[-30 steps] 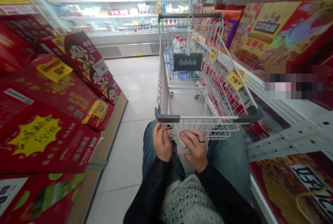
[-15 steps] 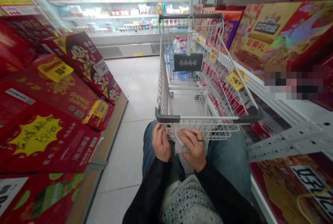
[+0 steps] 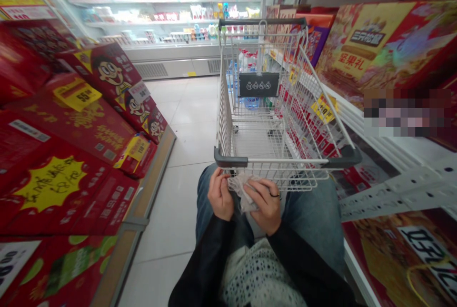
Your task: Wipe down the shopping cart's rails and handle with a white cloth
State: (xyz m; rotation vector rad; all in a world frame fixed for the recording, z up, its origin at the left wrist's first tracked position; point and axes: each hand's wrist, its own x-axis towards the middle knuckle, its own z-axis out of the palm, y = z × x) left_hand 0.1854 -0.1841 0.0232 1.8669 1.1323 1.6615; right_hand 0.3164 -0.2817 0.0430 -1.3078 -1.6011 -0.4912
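My left hand (image 3: pixel 220 193) and my right hand (image 3: pixel 265 204) are closed together on a crumpled pale cloth (image 3: pixel 240 188), just below the near edge of a wire shopping cart (image 3: pixel 285 162). A ring shows on a finger of my right hand. The cloth is pressed against the cart's lower front wires. Nothing lies in the cart's basket, which has a dark placard (image 3: pixel 259 84) on its far wall. My knees in blue jeans (image 3: pixel 314 212) frame the hands.
Red gift boxes (image 3: pixel 71 126) with yellow price tags are stacked on the left. Red and gold boxes (image 3: pixel 378 45) fill white shelves on the right. A tiled aisle (image 3: pixel 185 121) runs ahead to a chilled display case (image 3: pixel 160 12).
My hands have shifted slightly up and left, kneading the cloth against the cart's front edge. The cart has barely moved.
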